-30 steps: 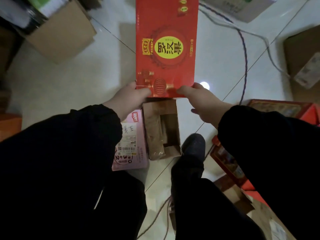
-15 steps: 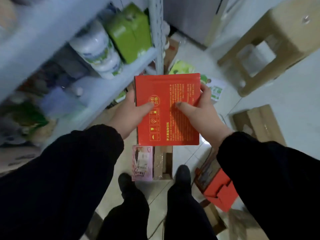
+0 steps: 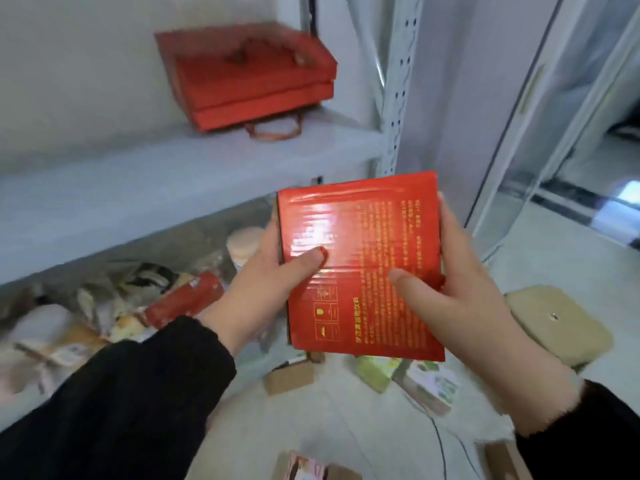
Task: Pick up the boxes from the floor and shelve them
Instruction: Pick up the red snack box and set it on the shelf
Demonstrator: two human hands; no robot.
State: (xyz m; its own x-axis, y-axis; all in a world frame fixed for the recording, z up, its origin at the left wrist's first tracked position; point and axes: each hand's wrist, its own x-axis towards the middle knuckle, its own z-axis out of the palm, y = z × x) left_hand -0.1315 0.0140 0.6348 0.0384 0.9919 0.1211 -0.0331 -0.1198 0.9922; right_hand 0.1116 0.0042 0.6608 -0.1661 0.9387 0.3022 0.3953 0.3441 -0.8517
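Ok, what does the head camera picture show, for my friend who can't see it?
A left hand and right hand hold a red box by its sides in front of a grey shelf. A red case with a handle lies on that shelf; packets lie on the one below.

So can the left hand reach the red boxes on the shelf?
Probably not now: the left hand and right hand both hold the red carton. Otherwise nothing on the shelf blocks the stacked boxes.
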